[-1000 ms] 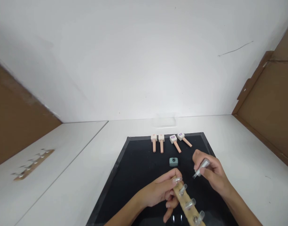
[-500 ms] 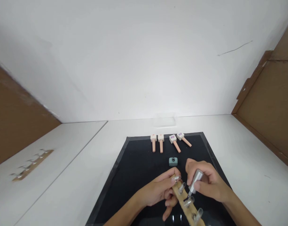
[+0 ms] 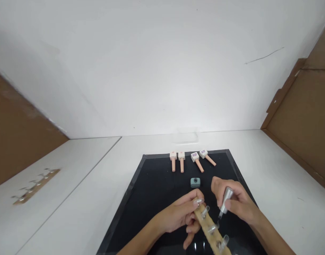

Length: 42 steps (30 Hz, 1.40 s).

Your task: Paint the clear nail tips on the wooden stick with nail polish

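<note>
My left hand (image 3: pixel 184 213) is closed on the far end of a wooden nail-tip stand (image 3: pixel 208 232), which slants down toward the lower edge of the view. Several clear nail tips (image 3: pixel 205 212) stick up along it. Between the fingers and thumb of my right hand (image 3: pixel 236 201) is a nail polish brush (image 3: pixel 227 200) with a silver handle. Its dark bristle end points down beside a clear nail tip (image 3: pixel 213 228) near the middle of the stand; whether they touch I cannot tell. Beyond both hands stands an uncapped teal polish bottle (image 3: pixel 195 182).
Several white polish bottles with peach caps (image 3: pixel 181 156) lie at the back of the black mat (image 3: pixel 154 180). A clear tray (image 3: pixel 187 137) is behind them. At far left, another wooden stand (image 3: pixel 36 187) with tips rests on the white table (image 3: pixel 80 198). Brown boards (image 3: pixel 305 117) flank the sides.
My right hand has shifted a little to the right with the brush, whose tip has moved from the left side of the middle nail tip to its right side. My left hand stays put.
</note>
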{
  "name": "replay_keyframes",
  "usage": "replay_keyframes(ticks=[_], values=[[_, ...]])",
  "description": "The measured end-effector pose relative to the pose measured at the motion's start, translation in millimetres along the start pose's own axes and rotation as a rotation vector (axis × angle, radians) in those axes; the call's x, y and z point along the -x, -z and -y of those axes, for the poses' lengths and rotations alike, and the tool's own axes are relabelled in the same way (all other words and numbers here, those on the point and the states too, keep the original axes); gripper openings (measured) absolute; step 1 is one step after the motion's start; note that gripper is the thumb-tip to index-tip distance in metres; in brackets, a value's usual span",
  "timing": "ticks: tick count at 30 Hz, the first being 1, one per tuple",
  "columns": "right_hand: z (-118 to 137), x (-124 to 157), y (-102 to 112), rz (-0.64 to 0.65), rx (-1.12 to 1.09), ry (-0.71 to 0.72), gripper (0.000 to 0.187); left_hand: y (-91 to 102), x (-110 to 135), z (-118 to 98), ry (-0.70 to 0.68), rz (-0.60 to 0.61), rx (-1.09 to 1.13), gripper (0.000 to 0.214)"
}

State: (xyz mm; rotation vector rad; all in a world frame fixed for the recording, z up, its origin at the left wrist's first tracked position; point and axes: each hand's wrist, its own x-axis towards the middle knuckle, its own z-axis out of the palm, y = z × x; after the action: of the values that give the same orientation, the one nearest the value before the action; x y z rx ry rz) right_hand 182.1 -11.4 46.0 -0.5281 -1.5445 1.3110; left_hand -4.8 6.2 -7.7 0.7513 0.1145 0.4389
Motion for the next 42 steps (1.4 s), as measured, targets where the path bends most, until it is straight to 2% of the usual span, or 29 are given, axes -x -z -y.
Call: replay_keyframes(ticks=[3,8,14,19,24,31,34,37,39,42], values=[[-1.1,1.5,0.7,-0.041,-0.033,0.013,0.031,0.4,-0.2,0.1,0.001,0.008,0.007,0.017],[5.2,-0.6,-2.7,0.045,0.068,0.056,0.029,0.1,-0.6,-1.4,-0.009,0.008,-0.007,0.019],[5.2,1.3,-2.8,-0.036,0.061,0.090,0.031,0.6,-1.0,-0.6,-0.003,0.012,0.005,0.017],[10.8,-0.4,-5.5,0.044,0.141,0.152,0.027,2.7,-0.2,-0.5,-0.007,0.019,0.019,0.017],[16.6,-0.4,-5.5,-0.026,0.198,0.204,0.029,4.0,0.0,1.1,-0.006,0.024,0.028,0.012],[15.8,2.7,-7.8,0.075,0.269,0.230,0.023,3.3,-1.6,2.3,-0.013,0.027,0.030,0.015],[13.6,5.3,1.1,-0.056,0.247,0.231,0.024,1.8,-1.9,0.0,-0.035,0.015,0.029,0.013],[13.0,6.6,15.8,-0.346,0.211,0.244,0.017,-2.3,-3.5,-3.3,-0.077,-0.019,0.009,0.014],[15.3,6.4,24.7,-0.484,0.198,0.213,0.013,-5.6,-4.1,-5.0,-0.113,-0.038,-0.003,0.015],[20.7,9.2,30.9,-0.541,0.208,0.144,0.013,-10.7,-2.8,-6.8,-0.157,-0.048,-0.017,0.015]])
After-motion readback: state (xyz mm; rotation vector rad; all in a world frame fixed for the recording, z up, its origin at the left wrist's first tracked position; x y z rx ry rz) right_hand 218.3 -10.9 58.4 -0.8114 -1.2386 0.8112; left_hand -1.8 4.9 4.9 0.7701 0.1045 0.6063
